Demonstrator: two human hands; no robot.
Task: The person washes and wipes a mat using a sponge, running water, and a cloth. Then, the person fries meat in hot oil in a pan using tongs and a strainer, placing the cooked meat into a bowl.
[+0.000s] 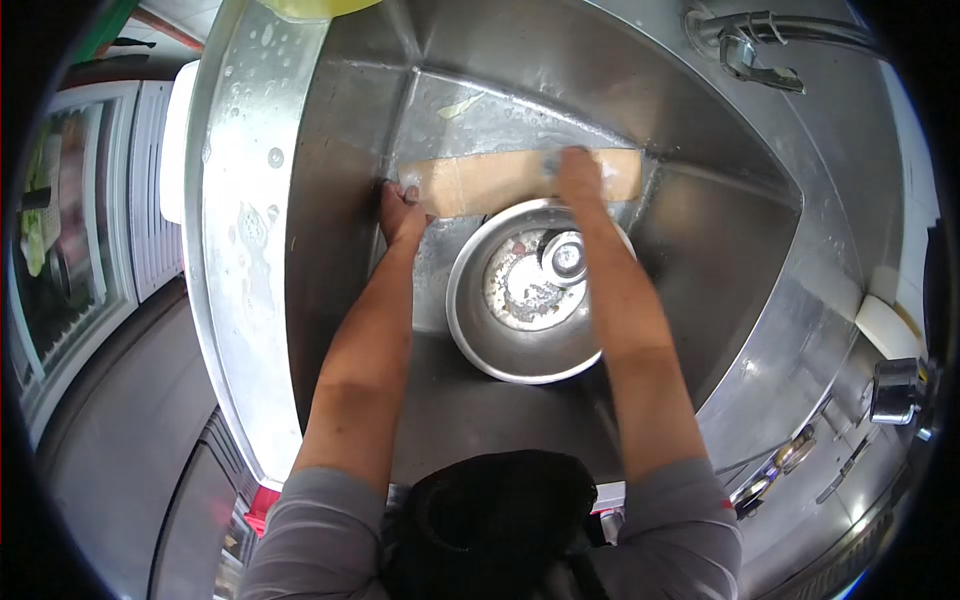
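Across the floor of a steel sink lies a long tan board (490,180). My left hand (403,212) grips the board's left end, thumb and fingers closed round it. On the right half of the board rests my right hand (580,178), blurred, its fingers bent round something greyish that I cannot make out. Below the board stands a round metal bowl (470,300) with cloudy liquid and a small round metal container (568,260) inside. My right forearm passes over the bowl's right side.
The sink wall (345,200) rises at the left, beside a wet steel ledge (250,220). A faucet (745,55) is at the upper right, a yellow item (310,8) at the top edge. A pale scrap (460,107) lies behind the board. Utensils (775,470) sit at the lower right.
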